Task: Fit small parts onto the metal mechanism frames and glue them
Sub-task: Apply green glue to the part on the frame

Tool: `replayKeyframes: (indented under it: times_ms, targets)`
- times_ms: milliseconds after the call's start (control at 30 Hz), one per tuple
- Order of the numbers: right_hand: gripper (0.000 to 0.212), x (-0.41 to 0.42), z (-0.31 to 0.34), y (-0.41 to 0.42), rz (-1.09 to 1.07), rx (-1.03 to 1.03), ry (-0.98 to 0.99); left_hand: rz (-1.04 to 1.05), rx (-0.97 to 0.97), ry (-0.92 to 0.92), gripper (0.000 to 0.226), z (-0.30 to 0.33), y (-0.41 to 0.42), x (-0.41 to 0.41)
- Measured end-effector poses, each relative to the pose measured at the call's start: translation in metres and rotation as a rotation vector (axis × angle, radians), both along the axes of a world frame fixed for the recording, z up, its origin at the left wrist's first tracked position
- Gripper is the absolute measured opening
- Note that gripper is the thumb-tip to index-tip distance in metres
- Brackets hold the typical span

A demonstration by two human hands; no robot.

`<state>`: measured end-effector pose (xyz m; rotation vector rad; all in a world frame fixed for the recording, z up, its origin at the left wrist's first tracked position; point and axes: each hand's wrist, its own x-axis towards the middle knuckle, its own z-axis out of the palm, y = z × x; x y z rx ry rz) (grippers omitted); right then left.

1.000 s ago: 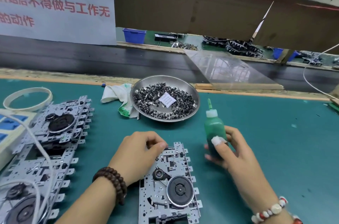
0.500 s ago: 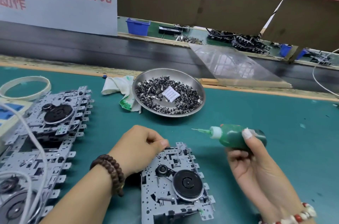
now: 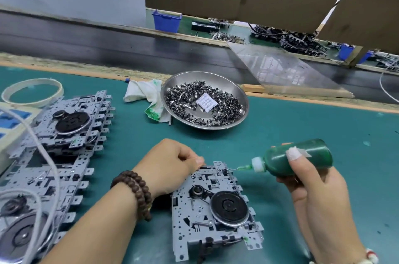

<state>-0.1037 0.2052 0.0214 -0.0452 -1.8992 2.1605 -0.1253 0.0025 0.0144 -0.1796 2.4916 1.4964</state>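
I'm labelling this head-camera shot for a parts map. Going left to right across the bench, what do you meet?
Tape ring → stacked frames → cloth → left hand → parts bowl → frame being glued → green glue bottle → right hand.

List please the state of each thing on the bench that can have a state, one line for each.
Glue bottle: tipped sideways, nozzle at the frame's far edge.
Metal frame: flat on the mat.
Right hand: grips the glue bottle.
Left hand: curled, resting on the frame's far left corner.
Steel bowl: holds small parts.
Cloth: crumpled, stained green.
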Motion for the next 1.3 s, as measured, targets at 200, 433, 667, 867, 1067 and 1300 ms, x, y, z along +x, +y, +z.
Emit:
replayKeyframes:
  times_ms: [200, 433, 667, 867, 1067, 1300]
  targets:
    - [0.058, 0.0023, -0.0004, -0.0010, 0.010, 0.116, 0.063, 0.003, 0.006, 0.009, 0.023, -0.0013, 0.0001, -0.0005]
    - [0.053, 0.0043, 0.0017, -0.0035, 0.039, 0.133, 0.078, 0.007, -0.004, 0.035, 0.025, -0.0021, 0.0001, -0.0012]
    - [0.052, 0.0035, 0.0006, -0.0041, 0.051, 0.122, 0.065, 0.005, 0.005, 0.033, 0.024, -0.0032, -0.0004, -0.0008]
    - [0.054, 0.0032, 0.0004, -0.0034, 0.037, 0.119, 0.055, 0.003, 0.013, 0.028, 0.024, -0.0022, 0.0000, -0.0004]
    - [0.054, 0.0022, 0.0001, -0.0040, 0.031, 0.110, 0.052, 0.012, 0.017, 0.020, 0.024, -0.0019, 0.0002, -0.0002]
    - [0.057, 0.0007, -0.0016, -0.0022, 0.019, 0.087, 0.028, 0.001, 0.007, 0.046, 0.024, -0.0025, -0.0001, -0.0005]
